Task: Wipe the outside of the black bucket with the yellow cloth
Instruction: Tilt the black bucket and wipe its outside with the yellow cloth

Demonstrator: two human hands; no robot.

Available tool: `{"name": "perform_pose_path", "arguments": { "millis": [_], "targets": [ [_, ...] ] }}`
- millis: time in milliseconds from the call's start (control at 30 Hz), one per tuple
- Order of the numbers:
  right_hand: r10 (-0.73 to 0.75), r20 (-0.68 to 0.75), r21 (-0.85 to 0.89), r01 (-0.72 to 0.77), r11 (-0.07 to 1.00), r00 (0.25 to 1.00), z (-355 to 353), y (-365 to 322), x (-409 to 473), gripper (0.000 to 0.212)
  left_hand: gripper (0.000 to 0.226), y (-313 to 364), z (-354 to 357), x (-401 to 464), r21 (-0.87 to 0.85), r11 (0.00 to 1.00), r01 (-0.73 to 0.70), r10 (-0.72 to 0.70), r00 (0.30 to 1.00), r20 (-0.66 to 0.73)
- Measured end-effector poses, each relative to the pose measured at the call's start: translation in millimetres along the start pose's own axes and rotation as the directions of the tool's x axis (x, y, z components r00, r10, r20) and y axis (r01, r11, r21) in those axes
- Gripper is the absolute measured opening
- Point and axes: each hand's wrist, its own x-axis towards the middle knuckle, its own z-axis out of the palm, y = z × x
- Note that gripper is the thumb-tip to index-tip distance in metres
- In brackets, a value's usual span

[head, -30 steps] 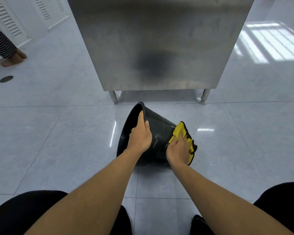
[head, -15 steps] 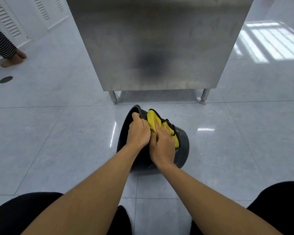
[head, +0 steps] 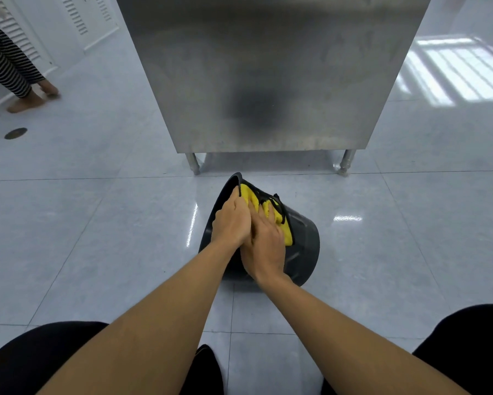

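Observation:
The black bucket [head: 303, 246] lies tipped on its side on the tiled floor, its open mouth facing left and its base to the right. My left hand [head: 231, 222] grips the upper rim. My right hand [head: 265, 243] presses the yellow cloth [head: 256, 199] flat against the bucket's upper outer wall, close to the rim and right beside my left hand. The cloth has a black edge and is partly hidden under my fingers.
A stainless steel cabinet [head: 268, 72] on short legs stands just behind the bucket. Another person's striped trouser leg and bare feet [head: 26, 102] are at the far left near a floor drain [head: 15, 133]. My dark-clothed knees fill the bottom corners.
My right hand has slid the cloth from the bucket's base end up along the wall to the rim, beside my left hand. The bucket has rolled slightly.

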Motion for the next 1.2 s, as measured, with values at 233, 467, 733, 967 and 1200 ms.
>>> {"name": "perform_pose_path", "arguments": {
  "millis": [233, 467, 733, 967, 1200],
  "targets": [
    [0.266, -0.043, -0.054, -0.268, 0.962, 0.963, -9, 46, 5, 0.053, 0.056, 1, -2, 0, -0.066, 0.998, -0.023, 0.026, 0.999, 0.046],
    [0.608, -0.045, 0.042, -0.607, 0.794, 0.793, -21, 109, 0, 0.053, 0.024, -3, 3, -3, -0.273, 0.962, 0.004, -0.001, 1.0, 0.012],
    [0.527, -0.058, 0.03, -0.526, 0.85, 0.848, -15, 84, -5, 0.054, 0.056, -3, 6, -3, -0.14, 0.988, 0.068, -0.076, 0.996, -0.047],
    [0.214, -0.049, 0.025, -0.213, 0.977, 0.976, -8, 26, -5, 0.053, 0.058, 3, 4, -4, -0.048, 0.995, 0.093, -0.091, 0.995, 0.047],
    [0.069, -0.035, -0.003, -0.069, 0.998, 0.997, -6, 23, -10, 0.055, 0.055, -2, 5, -1, -0.113, 0.991, -0.078, 0.086, 0.994, 0.063]
  ]
}}
